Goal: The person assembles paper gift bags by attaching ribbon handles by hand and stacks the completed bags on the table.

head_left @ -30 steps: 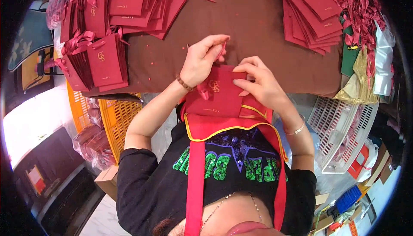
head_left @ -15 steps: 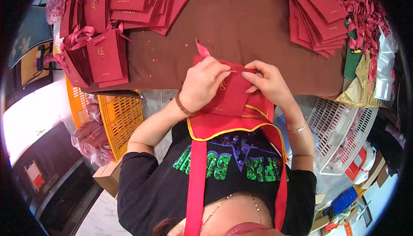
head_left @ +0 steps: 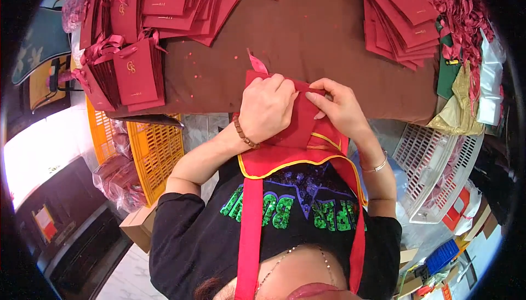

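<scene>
A dark red paper bag lies flat before me, against my red apron at the table's front edge. One pink-red ribbon end sticks up past its top left corner. My left hand is closed over the bag's upper part, its fingertips hidden beneath the knuckles. Close beside it, my right hand pinches with thumb and forefinger at the bag's top edge. A short strip of red, seemingly ribbon, runs between the two hands. My left hand covers the gold print on the bag.
Stacks of red bags with ribbon handles stand at the table's left. More red bags fan out at the right, beside a heap of ribbons. An orange crate and a white crate flank me below the brown-covered table.
My left hand has rolled over and shifted slightly right, so its back now faces up and hides the gold print. The right hand keeps its pinch at nearly the same place.
</scene>
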A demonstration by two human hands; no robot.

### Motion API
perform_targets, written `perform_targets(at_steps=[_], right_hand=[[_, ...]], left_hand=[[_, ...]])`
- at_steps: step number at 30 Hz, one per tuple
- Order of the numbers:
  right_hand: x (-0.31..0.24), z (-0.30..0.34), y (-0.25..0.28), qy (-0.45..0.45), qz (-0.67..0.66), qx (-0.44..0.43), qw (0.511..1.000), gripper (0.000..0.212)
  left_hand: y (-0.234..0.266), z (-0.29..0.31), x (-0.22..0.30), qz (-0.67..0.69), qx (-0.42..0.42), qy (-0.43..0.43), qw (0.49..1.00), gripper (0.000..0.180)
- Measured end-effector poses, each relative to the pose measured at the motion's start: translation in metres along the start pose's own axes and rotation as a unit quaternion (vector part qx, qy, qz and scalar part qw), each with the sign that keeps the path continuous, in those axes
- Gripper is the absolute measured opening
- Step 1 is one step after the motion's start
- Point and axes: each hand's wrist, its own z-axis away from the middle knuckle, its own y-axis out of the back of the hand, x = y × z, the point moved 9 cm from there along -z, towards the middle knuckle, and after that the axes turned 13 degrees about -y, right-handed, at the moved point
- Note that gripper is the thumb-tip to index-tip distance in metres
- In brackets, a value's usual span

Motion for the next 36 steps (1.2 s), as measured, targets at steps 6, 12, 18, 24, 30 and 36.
perform_targets(at_steps=[6,12,18,24,30,36], right_hand=[[0.000,0.002,0.000,0.022,-0.031,-0.001,0.999,0.016],[-0.001,0.004,0.002,0.018,-0.013,0.004,1.000,0.016],[-0.004,0.007,0.001,0.007,-0.005,0.004,1.000,0.016],[-0.002,0.008,0.001,-0.009,0.008,-0.012,1.000,0.018],[0.009,0.004,0.000,-0.025,-0.016,-0.027,0.999,0.018],[0.008,0.002,-0.001,-0.034,-0.053,-0.047,0.997,0.018]], left_hand=[[-0.002,-0.003,-0.006,0.054,-0.016,0.016,0.998,0.012],[0.000,-0.009,-0.002,0.063,-0.013,-0.001,0.998,0.012],[0.000,-0.012,-0.002,0.069,-0.017,-0.001,0.997,0.012],[0.001,-0.013,-0.002,0.081,0.011,0.002,0.997,0.012],[0.001,-0.011,-0.001,0.065,0.031,-0.018,0.997,0.012],[0.000,-0.007,0.001,0.053,0.026,-0.032,0.998,0.013]])
